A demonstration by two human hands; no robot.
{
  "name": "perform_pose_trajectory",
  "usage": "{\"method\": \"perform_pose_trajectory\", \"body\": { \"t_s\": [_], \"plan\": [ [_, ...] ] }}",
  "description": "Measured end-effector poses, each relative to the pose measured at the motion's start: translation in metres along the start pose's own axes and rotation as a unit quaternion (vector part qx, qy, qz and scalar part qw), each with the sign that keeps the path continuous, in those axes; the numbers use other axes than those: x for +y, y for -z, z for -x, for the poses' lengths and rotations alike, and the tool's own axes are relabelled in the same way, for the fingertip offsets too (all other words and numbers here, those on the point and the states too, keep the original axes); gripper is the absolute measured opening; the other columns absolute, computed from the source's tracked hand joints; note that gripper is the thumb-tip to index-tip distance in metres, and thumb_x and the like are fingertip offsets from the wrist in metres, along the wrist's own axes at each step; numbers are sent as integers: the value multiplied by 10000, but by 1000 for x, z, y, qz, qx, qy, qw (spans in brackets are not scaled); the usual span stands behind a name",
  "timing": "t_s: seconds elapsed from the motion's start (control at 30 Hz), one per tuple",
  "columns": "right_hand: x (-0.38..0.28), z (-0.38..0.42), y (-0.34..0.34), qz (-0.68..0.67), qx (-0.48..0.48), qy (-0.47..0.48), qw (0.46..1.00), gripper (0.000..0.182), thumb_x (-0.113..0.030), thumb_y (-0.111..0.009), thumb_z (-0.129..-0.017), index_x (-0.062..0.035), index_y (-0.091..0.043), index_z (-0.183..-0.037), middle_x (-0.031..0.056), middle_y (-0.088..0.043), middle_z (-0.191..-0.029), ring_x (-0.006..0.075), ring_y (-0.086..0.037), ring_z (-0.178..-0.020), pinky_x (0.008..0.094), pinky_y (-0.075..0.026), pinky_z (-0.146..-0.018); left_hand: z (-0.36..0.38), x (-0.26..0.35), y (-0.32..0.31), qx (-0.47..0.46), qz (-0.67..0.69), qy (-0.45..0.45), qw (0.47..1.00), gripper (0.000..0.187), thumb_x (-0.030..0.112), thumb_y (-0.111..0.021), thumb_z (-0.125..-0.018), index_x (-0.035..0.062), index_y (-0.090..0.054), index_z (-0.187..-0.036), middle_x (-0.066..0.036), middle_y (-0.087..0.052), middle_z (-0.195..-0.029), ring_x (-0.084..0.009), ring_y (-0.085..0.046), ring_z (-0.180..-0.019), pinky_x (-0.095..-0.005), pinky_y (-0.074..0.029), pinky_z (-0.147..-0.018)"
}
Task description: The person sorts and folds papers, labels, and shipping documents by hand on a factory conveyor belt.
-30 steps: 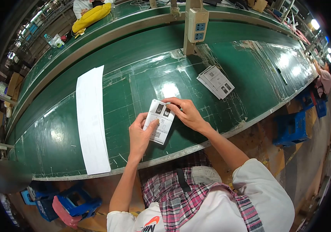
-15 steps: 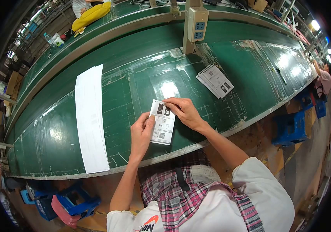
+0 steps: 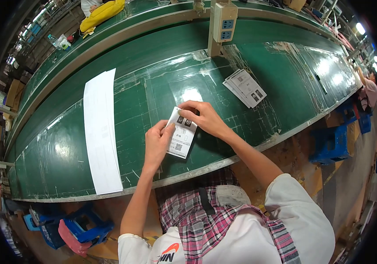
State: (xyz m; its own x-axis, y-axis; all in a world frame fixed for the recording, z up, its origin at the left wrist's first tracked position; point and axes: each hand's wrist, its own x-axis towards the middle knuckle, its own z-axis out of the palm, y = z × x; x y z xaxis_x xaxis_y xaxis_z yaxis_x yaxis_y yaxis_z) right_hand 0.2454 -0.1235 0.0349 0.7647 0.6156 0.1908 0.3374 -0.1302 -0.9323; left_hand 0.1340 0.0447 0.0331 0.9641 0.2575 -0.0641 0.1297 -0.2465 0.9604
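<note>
Between my two hands is a folded printed leaflet [image 3: 181, 136], white with black pictures, small text and a QR code. My left hand [image 3: 157, 143] pinches its left edge with the thumb on top. The fingers of my right hand [image 3: 204, 118] are closed on its upper end, near the dark pictures. To the left lies a stack of long white paper sheets [image 3: 101, 132]. A fanned pile of similar folded leaflets [image 3: 245, 88] rests on the table to the right of my hands.
The green worktable [image 3: 140, 119] has worn tape and a pale front edge. A socket box [image 3: 224, 24] is fixed to a post at the back. Blue stools [image 3: 331, 145] stand beyond the front edge. A yellow bundle [image 3: 102, 16] lies at the far left; another person [image 3: 367, 90] is at far right.
The leaflet has tilted, its lower end swinging left, and has shifted slightly up and left with both hands. My right hand's fingers have moved to its top edge.
</note>
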Motion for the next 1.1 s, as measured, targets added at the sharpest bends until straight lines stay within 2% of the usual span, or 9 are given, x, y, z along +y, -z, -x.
{"method": "perform_pose_trajectory", "body": {
  "t_s": [0.17,0.3,0.53,0.63,0.73,0.87,0.93,1.03,1.1],
  "plan": [
    [15,-23,2,-138,-87,-83,983,228,-245,-697,-923,-18,-722,-920,22,-676,-768,78,-620,-710,240,-489,-646,-15,-3,9,-63,2,35,997,278,218,-620,-978,-42,-709,-1013,-35,-693,-728,-56,-608,-651,-245,-468,-591],
    [26,-23,2,-183,-57,-105,976,207,-225,-719,-901,-18,-725,-886,38,-704,-759,90,-650,-668,240,-507,-606,-19,-2,24,-82,66,73,992,275,236,-640,-979,-28,-713,-999,3,-682,-806,-47,-596,-702,-218,-468,-639],
    [25,-19,1,-190,13,-96,977,188,-194,-727,-887,-6,-739,-881,35,-700,-768,79,-633,-685,226,-492,-623,-22,-5,35,-56,57,74,994,238,199,-670,-953,-32,-719,-979,-1,-679,-767,-38,-574,-683,-218,-426,-618],
    [20,-19,0,-169,18,-109,979,178,-179,-726,-880,-2,-741,-885,21,-683,-760,74,-614,-679,219,-475,-625,-29,-9,37,-32,20,41,998,238,175,-681,-922,-54,-729,-965,-25,-690,-718,-57,-586,-662,-245,-460,-611],
    [29,-22,0,-110,38,-105,988,210,-188,-719,-885,22,-732,-897,39,-694,-763,82,-622,-677,237,-481,-620,-35,-6,41,29,-83,-43,995,188,139,-677,-900,-37,-731,-936,-63,-715,-720,-108,-613,-624,-277,-468,-593],
    [29,-20,-5,3,124,-91,988,232,-196,-686,-894,32,-725,-918,111,-712,-743,149,-659,-676,310,-507,-632,-29,3,36,206,-290,-239,904,120,73,-632,-910,22,-710,-986,-133,-701,-921,-298,-648,-828,-374,-513,-752],
    [31,-18,-10,49,149,-78,985,219,-194,-677,-894,19,-727,-915,138,-720,-753,203,-673,-664,347,-520,-647,-14,2,18,118,-310,-250,910,215,59,-645,-885,41,-675,-1097,-126,-666,-1062,-309,-616,-1003,-410,-509,-865],
    [22,-16,-13,147,150,-92,973,224,-213,-677,-899,5,-722,-920,162,-706,-789,288,-661,-713,416,-517,-675,-10,-23,-1,99,-370,-302,873,255,62,-659,-895,1,-650,-1143,-135,-644,-1175,-310,-607,-1132,-405,-498,-964],
    [25,-13,-16,246,167,-45,954,217,-220,-687,-895,-9,-720,-929,162,-691,-810,302,-636,-775,428,-503,-713,-9,-32,-5,91,-409,-310,853,283,73,-657,-900,-6,-635,-1171,-133,-630,-1220,-313,-586,-1191,-408,-486,-1012]
  ]
}}
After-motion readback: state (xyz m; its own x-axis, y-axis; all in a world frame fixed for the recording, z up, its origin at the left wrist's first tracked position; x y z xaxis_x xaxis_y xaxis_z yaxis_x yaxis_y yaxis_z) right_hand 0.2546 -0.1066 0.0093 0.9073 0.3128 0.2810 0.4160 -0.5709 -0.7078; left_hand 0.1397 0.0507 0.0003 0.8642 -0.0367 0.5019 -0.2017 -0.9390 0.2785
